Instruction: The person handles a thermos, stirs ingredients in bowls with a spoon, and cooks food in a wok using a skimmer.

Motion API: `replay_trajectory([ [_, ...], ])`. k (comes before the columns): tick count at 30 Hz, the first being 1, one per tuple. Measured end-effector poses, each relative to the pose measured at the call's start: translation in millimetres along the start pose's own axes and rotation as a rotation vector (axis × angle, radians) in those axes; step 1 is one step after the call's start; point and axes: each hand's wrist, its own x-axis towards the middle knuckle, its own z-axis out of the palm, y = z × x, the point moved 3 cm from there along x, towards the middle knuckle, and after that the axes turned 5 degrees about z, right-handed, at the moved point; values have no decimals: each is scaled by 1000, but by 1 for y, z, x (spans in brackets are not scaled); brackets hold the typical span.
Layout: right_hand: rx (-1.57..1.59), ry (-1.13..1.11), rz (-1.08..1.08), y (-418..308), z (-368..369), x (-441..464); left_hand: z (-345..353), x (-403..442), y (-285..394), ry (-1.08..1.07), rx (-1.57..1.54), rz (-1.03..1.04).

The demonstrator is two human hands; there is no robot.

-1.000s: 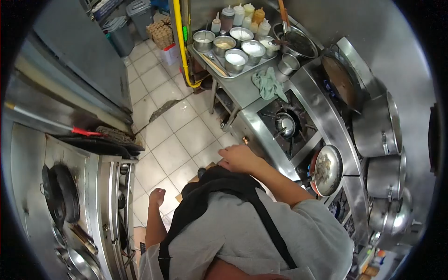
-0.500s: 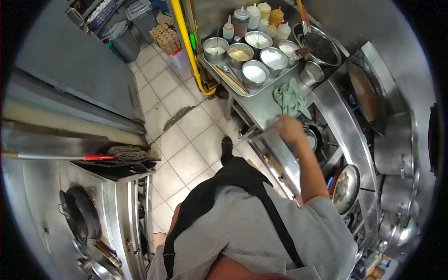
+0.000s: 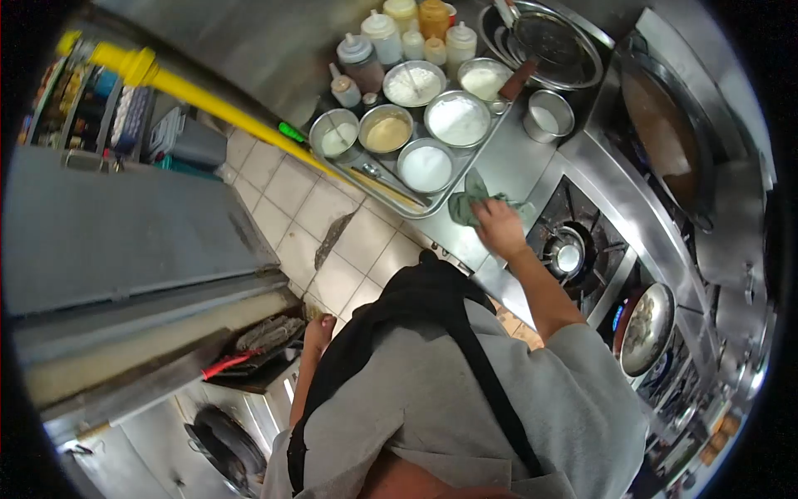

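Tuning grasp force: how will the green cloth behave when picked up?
The green cloth will probably be floppy, given its loose folds. It looks thin, so likely light. Bunched under the right hand, it should crumple rather than roll.

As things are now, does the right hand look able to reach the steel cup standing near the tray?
Probably yes. Between the right hand and the steel cup, only green cloth and bare counter seem to lie. The hand is on the cloth, so it must leave that first.
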Motion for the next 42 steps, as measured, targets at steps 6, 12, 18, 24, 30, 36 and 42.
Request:
replay_trajectory([
  [6, 137, 225, 774, 85, -39, 54, -30, 71, 77, -141, 149, 196],
  [12, 52, 145, 650, 32, -5, 62, -44, 132, 101, -345, 358, 325],
  [18, 219, 101, 549, -66, 0, -20, -89, 140, 216, -253, 342, 655],
  [24, 304, 18, 810, -93, -5, -25, -101, 159, 320, -96, 261, 1276],
  [30, 234, 165, 1002, -103, 3, -10, -99, 173, 365, -178, 324, 1497],
  [36, 183, 206, 1033, -96, -1, -11, -91, 160, 358, -250, 187, 1586],
  [42, 286, 360, 1128, -62, -54, 27, -98, 128, 328, -344, 301, 1533],
])
